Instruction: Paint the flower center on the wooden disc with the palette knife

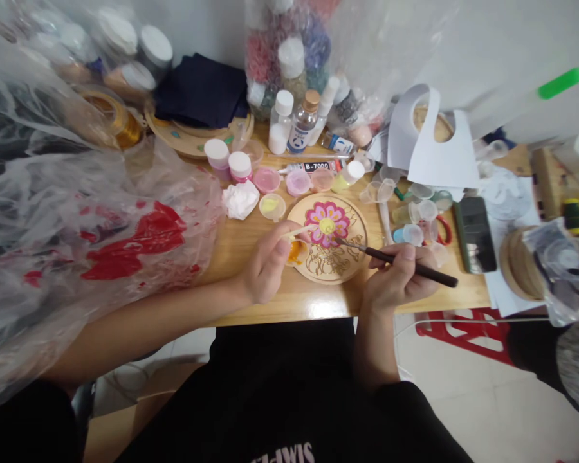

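Note:
A round wooden plaque (328, 273) lies on the table before me, carved with a flower pattern. Its flower (329, 224) is coloured pink and magenta with a yellow centre, while the lower carved part is bare wood. My left hand (269, 260) is closed at the plaque's left edge, around a small cup of orange paint (297, 252); a thin pale stick (303, 230) sticks out from the same fingers. My right hand (403, 273) grips a thin paintbrush (386, 256) with a dark handle. The brush tip is at the lower petals; whether it touches them I cannot tell.
Behind the plaque stand open paint cups (267, 181), lidded jars (217, 154), bottles (280, 121) and a glue tube (316, 167). Crumpled tissue (241, 199) lies left of them. Plastic sheeting (125, 225) covers the left side. Small cups (408, 233) and a phone (476, 235) lie right.

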`<state>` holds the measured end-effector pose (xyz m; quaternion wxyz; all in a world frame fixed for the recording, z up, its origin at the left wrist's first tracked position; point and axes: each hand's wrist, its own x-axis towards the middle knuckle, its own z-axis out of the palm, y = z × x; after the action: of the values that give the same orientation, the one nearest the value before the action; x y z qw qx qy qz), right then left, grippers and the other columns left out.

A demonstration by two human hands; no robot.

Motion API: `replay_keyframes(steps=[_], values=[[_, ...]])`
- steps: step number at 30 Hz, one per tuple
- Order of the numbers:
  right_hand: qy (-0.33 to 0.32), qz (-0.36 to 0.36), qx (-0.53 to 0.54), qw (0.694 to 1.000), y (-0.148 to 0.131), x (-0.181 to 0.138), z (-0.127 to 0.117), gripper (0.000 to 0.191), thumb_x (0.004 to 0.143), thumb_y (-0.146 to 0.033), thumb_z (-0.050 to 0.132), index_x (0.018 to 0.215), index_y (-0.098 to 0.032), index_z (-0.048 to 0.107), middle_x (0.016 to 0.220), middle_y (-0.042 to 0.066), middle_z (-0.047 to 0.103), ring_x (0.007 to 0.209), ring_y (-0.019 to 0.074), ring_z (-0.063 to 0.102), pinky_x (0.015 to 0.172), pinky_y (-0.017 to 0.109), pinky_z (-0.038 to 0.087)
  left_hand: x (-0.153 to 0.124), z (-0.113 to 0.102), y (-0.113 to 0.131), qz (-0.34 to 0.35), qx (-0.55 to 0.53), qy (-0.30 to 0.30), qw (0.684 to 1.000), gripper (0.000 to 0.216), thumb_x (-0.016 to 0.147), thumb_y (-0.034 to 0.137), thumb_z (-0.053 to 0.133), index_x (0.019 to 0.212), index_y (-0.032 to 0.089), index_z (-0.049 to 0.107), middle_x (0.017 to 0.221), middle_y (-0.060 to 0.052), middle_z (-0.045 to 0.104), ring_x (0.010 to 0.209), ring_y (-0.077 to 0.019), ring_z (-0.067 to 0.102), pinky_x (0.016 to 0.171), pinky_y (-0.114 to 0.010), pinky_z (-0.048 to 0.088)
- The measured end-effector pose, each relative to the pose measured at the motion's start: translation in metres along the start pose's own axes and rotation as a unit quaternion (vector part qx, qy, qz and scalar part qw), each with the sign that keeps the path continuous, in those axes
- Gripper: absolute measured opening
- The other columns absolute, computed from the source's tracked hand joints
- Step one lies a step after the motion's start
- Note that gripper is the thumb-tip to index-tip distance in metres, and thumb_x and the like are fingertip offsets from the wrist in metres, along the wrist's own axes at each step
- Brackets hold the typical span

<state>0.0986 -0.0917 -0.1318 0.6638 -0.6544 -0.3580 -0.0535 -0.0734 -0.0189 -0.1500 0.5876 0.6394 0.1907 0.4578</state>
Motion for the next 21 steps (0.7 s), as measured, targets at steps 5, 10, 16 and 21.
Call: replay_keyframes(steps=[5, 10, 16, 21], values=[[0.01, -0.003, 0.011, 1.0, 0.0007, -0.0004, 0.0003, 0.028, 0.087, -0.027, 0.054, 0.059, -0.021, 0.052, 0.043, -0.008, 0.048, 0.033, 0.007, 0.043, 0.035, 0.022, 0.031, 0.001, 0.0, 0.0008, 0.0, 0.016, -0.003, 1.0, 0.057, 0.104, 0.06, 0.026, 0.098, 0.016, 0.061, 0.087, -0.004, 0.063, 0.08, -0.0159, 0.061, 0.075, -0.032, 0.047], [0.002, -0.015, 0.009, 1.0, -0.0004, 0.0006, 0.001, 0.029, 0.088, -0.027, 0.054, 0.06, -0.021, 0.055, 0.043, -0.008, 0.048, 0.035, 0.0069, 0.045, 0.038, 0.022, 0.033, 0.0, 0.0002, -0.0006, -0.003, 0.018, 0.004, 1.0, 0.058, 0.104, 0.062, 0.026, 0.098, 0.017, 0.062, 0.089, -0.005, 0.064, 0.081, -0.0172, 0.062, 0.074, -0.033, 0.048], [0.004, -0.02, 0.001, 1.0, -0.0006, 0.0002, 0.0004, 0.029, 0.089, -0.029, 0.055, 0.062, -0.021, 0.055, 0.045, -0.008, 0.048, 0.035, 0.0072, 0.045, 0.039, 0.023, 0.033, -0.0009, 0.0002, 0.0, -0.029, 0.023, 0.007, 0.999, 0.057, 0.102, 0.064, 0.028, 0.095, 0.019, 0.061, 0.093, -0.006, 0.066, 0.087, -0.0195, 0.064, 0.079, -0.035, 0.049], [0.017, -0.017, -0.002, 1.0, 0.0008, -0.0005, 0.0, 0.031, 0.089, -0.028, 0.054, 0.058, -0.021, 0.052, 0.044, -0.008, 0.048, 0.034, 0.0068, 0.043, 0.036, 0.023, 0.029, -0.0004, 0.0002, 0.0002, -0.023, 0.02, 0.004, 1.0, 0.058, 0.102, 0.064, 0.028, 0.096, 0.018, 0.061, 0.09, -0.005, 0.065, 0.082, -0.0179, 0.062, 0.075, -0.034, 0.048]])
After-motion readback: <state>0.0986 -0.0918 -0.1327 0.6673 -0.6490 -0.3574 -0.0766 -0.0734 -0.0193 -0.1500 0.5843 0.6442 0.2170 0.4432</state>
